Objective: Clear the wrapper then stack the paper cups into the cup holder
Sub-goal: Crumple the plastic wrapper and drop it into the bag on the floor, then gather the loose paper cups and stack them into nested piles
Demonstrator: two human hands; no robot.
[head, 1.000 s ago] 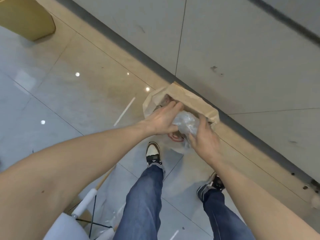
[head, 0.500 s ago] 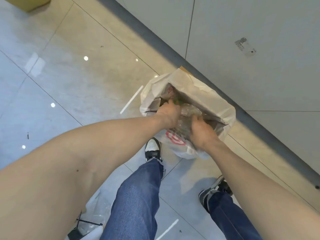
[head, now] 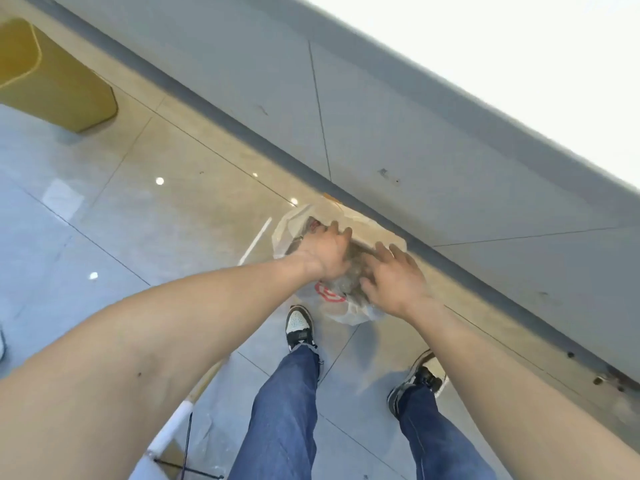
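A crumpled clear plastic wrapper (head: 347, 278) sits in the mouth of a white plastic bag (head: 341, 308) with a red logo, on the floor against the wall. My left hand (head: 323, 254) lies flat over the bag's opening, fingers stretched forward, touching the wrapper's left side. My right hand (head: 396, 280) hovers over the wrapper's right side with its fingers spread. Neither hand visibly grasps the wrapper. No paper cups or cup holder are in view.
A yellow bin (head: 59, 81) stands at the far left by the grey skirting (head: 242, 116) of the wall. My two shoes (head: 299, 327) stand just short of the bag. A white tube and black wire frame (head: 173, 431) lie at the lower left.
The wrapper went from my hands above the bag down into its mouth. My fingers have spread apart, and my head has lifted back, so the bag looks smaller.
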